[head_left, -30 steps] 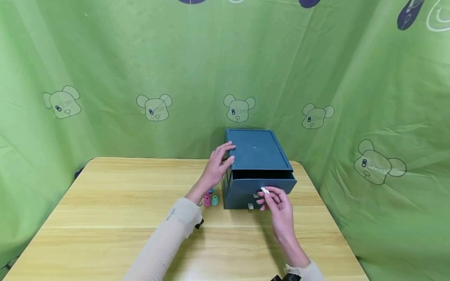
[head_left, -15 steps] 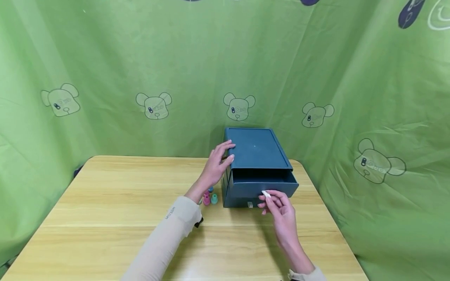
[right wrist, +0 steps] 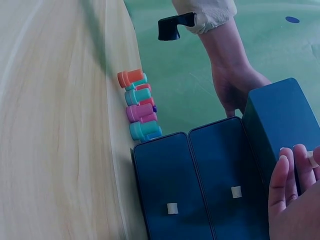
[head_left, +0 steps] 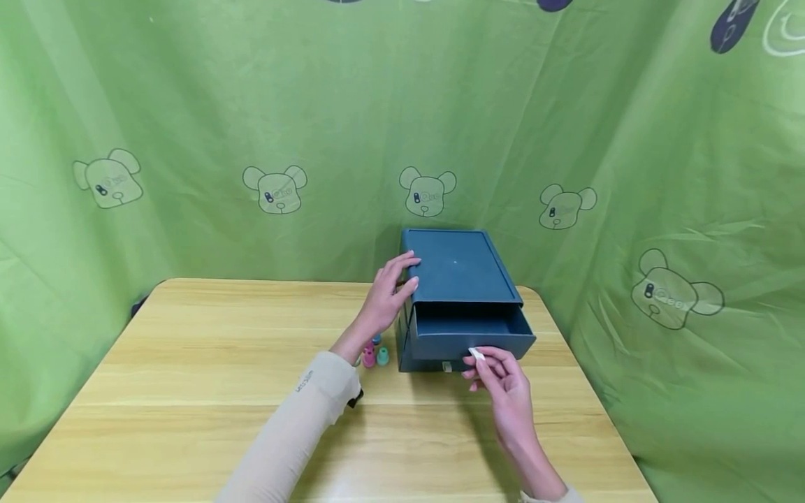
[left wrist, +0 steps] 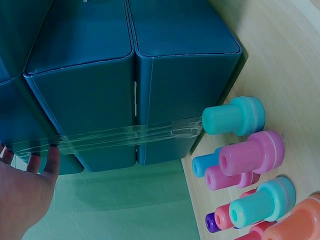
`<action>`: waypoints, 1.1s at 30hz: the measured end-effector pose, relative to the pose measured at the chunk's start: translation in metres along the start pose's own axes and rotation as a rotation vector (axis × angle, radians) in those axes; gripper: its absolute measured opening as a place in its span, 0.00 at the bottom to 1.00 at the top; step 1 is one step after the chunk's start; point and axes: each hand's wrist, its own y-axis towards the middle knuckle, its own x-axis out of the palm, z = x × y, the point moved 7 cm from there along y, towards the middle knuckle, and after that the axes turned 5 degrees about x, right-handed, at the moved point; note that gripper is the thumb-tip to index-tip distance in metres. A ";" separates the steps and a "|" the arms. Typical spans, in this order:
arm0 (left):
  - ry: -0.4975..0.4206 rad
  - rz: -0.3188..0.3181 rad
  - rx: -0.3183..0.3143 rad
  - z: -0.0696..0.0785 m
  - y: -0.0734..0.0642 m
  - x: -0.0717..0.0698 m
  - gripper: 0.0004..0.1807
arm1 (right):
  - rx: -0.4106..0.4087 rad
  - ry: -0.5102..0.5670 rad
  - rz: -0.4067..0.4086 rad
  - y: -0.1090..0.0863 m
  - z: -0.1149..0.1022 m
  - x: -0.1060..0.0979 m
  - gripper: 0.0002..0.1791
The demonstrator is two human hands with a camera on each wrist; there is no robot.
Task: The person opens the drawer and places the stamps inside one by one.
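A dark blue drawer cabinet [head_left: 462, 265] stands at the back right of the table, its top drawer [head_left: 434, 344] pulled part of the way out. With thumb and fingers my right hand [head_left: 511, 395] pinches the white pull tab [head_left: 478, 354] on that drawer's front. The bare floor of the drawer shows behind the front panel. My left hand [head_left: 382, 299] rests against the cabinet's upper left edge, fingertips reaching onto the top. In the right wrist view, two lower drawers sit closed, each with a white tab [right wrist: 236, 192].
Several colored peg-like pieces, among them a teal one [left wrist: 235, 117] and a pink one [left wrist: 252, 152], stand beside the cabinet's left side. Clear tape [left wrist: 130, 136] runs across that side. A green curtain [head_left: 352, 140] hangs behind the wooden table [head_left: 220, 363].
The top drawer has slid farther out toward me, with my right hand drawing back and slightly down on its tab. My left hand has stayed against the cabinet.
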 end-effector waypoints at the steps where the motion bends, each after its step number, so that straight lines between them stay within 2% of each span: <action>1: 0.002 -0.001 -0.002 0.000 0.000 0.000 0.28 | -0.001 0.000 0.000 -0.001 0.000 0.000 0.15; 25: -0.019 0.007 0.001 -0.002 -0.001 0.002 0.28 | 0.049 -0.067 0.036 -0.012 0.002 -0.007 0.14; 33: -0.020 0.010 -0.003 -0.002 0.000 0.001 0.28 | 0.024 -0.060 0.020 -0.017 -0.002 -0.007 0.14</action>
